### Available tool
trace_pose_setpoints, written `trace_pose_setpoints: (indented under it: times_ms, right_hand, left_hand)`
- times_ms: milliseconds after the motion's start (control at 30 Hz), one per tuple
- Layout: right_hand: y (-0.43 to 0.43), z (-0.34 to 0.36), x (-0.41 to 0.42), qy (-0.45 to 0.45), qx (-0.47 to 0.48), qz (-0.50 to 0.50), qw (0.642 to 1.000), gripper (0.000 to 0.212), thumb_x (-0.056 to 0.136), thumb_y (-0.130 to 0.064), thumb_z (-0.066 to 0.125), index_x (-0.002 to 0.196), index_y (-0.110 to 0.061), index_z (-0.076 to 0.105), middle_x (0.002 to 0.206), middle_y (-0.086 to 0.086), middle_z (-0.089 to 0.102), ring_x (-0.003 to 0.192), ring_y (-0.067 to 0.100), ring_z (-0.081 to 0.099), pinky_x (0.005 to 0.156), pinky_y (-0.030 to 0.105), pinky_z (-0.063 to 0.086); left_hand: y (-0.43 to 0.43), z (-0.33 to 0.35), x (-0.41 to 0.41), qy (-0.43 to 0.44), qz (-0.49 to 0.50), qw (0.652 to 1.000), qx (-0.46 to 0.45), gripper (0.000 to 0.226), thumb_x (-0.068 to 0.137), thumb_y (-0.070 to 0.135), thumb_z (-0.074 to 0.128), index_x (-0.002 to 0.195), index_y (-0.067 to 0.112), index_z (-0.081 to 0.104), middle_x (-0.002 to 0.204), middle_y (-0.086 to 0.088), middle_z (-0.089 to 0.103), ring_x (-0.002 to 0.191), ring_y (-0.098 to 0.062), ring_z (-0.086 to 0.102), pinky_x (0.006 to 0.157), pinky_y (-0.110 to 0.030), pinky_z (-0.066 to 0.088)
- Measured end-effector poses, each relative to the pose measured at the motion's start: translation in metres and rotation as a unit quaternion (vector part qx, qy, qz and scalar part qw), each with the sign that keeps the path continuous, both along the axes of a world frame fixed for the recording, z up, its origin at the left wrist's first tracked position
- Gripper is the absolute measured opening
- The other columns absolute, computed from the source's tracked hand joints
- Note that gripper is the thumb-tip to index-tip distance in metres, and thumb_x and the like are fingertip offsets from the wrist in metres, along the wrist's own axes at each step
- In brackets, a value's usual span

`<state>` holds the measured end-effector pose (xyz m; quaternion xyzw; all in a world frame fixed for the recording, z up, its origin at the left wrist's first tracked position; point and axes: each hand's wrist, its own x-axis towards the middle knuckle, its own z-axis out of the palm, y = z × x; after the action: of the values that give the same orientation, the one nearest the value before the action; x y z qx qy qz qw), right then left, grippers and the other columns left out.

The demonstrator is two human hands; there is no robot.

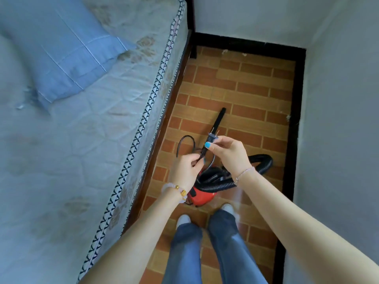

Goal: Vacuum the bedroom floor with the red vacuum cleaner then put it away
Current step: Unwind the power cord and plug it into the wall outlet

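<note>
The red vacuum cleaner (202,196) sits on the brick-patterned floor (246,87) just in front of my feet. Its black ribbed hose (264,163) loops to the right, and its black nozzle (219,117) lies pointing away from me. My right hand (229,153) pinches the black plug (212,137) with its prongs up. My left hand (185,171) grips the black power cord (185,140) a little below the plug; a loop of cord arcs off to the left.
A bed with a pale quilted mattress (92,140) and a blue pillow (59,54) fills the left side. Grey walls (338,119) with a black baseboard (295,128) close the narrow floor strip at the right and far end.
</note>
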<state>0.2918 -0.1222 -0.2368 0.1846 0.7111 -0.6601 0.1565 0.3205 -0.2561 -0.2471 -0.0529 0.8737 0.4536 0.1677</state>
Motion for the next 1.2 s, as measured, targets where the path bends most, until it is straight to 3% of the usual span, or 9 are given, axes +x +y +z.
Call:
trace_pose_setpoints:
  times_ms: [100, 233, 367, 500, 633, 800, 933, 1033, 1200]
  right_hand:
    - [-0.004, 0.036, 0.007, -0.003, -0.100, -0.037, 0.994, 0.025, 0.087, 0.002, 0.062, 0.068, -0.010, 0.051, 0.071, 0.006, 0.063, 0.064, 0.013, 0.065, 0.071, 0.027, 0.058]
    - [-0.011, 0.070, 0.019, -0.001, -0.107, -0.115, 0.988, 0.013, 0.089, -0.001, 0.060, 0.079, -0.006, 0.054, 0.089, 0.019, 0.064, 0.082, 0.026, 0.066, 0.071, 0.030, 0.060]
    - [-0.019, 0.095, 0.039, -0.009, -0.153, -0.231, 0.961, 0.014, 0.094, -0.006, 0.053, 0.081, -0.007, 0.055, 0.077, 0.007, 0.061, 0.072, 0.013, 0.065, 0.072, 0.027, 0.060]
    - [-0.019, 0.102, 0.065, -0.029, -0.231, -0.345, 0.909, 0.012, 0.097, -0.005, 0.048, 0.103, -0.001, 0.058, 0.083, 0.009, 0.059, 0.071, 0.014, 0.063, 0.068, 0.030, 0.060]
    - [-0.013, 0.098, 0.108, -0.049, -0.278, -0.426, 0.860, 0.012, 0.097, -0.006, 0.049, 0.094, 0.001, 0.058, 0.078, 0.007, 0.055, 0.065, 0.013, 0.058, 0.055, 0.025, 0.057]
    - [0.014, 0.096, 0.160, -0.059, -0.256, -0.528, 0.808, 0.012, 0.097, -0.005, 0.047, 0.105, 0.002, 0.053, 0.082, 0.008, 0.056, 0.064, 0.013, 0.059, 0.044, 0.021, 0.054]
    - [0.027, 0.091, 0.190, -0.058, -0.241, -0.581, 0.775, 0.008, 0.097, -0.003, 0.047, 0.099, 0.002, 0.053, 0.079, 0.010, 0.056, 0.042, 0.013, 0.062, 0.038, 0.022, 0.051]
    - [0.035, 0.086, 0.206, -0.050, -0.245, -0.611, 0.751, 0.009, 0.098, -0.001, 0.043, 0.099, 0.002, 0.051, 0.078, 0.011, 0.053, 0.037, 0.014, 0.060, 0.033, 0.022, 0.049]
    - [0.057, 0.064, 0.236, -0.046, -0.297, -0.661, 0.688, 0.014, 0.101, -0.003, 0.035, 0.101, -0.003, 0.048, 0.073, 0.006, 0.046, 0.056, 0.014, 0.047, 0.046, 0.015, 0.050]
  left_hand:
    - [-0.004, 0.021, 0.001, 0.000, -0.023, 0.999, 0.024, 0.021, 0.094, 0.019, 0.053, 0.076, 0.014, 0.062, 0.069, 0.001, 0.068, 0.067, -0.010, 0.067, 0.063, -0.025, 0.049]
    - [-0.024, 0.039, 0.007, -0.009, -0.088, 0.994, 0.064, 0.011, 0.093, 0.015, 0.056, 0.086, 0.018, 0.064, 0.075, 0.004, 0.068, 0.071, -0.003, 0.065, 0.067, -0.007, 0.047]
    - [-0.061, 0.040, 0.022, -0.012, -0.160, 0.986, 0.034, 0.012, 0.093, 0.016, 0.056, 0.088, 0.018, 0.067, 0.069, 0.007, 0.064, 0.073, -0.019, 0.065, 0.070, -0.030, 0.051]
    - [-0.095, 0.037, 0.037, 0.007, -0.212, 0.977, -0.006, 0.019, 0.093, 0.021, 0.057, 0.086, 0.009, 0.070, 0.073, 0.000, 0.068, 0.076, -0.026, 0.064, 0.063, -0.028, 0.043]
    - [-0.097, 0.041, 0.048, 0.009, -0.285, 0.958, -0.009, 0.021, 0.092, 0.022, 0.059, 0.090, 0.004, 0.071, 0.087, -0.007, 0.071, 0.083, -0.023, 0.063, 0.073, -0.033, 0.047]
    - [-0.071, 0.041, 0.065, -0.004, -0.359, 0.933, 0.007, 0.016, 0.093, 0.021, 0.057, 0.093, 0.012, 0.070, 0.083, 0.007, 0.066, 0.076, -0.007, 0.058, 0.064, -0.006, 0.039]
    - [-0.058, 0.032, 0.082, -0.042, -0.387, 0.921, 0.017, 0.015, 0.093, 0.024, 0.057, 0.089, 0.015, 0.069, 0.085, 0.004, 0.067, 0.083, -0.014, 0.059, 0.074, -0.024, 0.043]
    - [-0.053, 0.029, 0.094, -0.055, -0.388, 0.919, 0.030, 0.016, 0.093, 0.022, 0.057, 0.095, 0.013, 0.069, 0.091, 0.002, 0.069, 0.090, -0.014, 0.061, 0.080, -0.024, 0.045]
    - [-0.031, 0.043, 0.108, -0.046, -0.404, 0.913, 0.029, 0.020, 0.096, 0.020, 0.051, 0.091, 0.010, 0.068, 0.070, 0.007, 0.059, 0.049, 0.007, 0.049, 0.053, -0.009, 0.033]
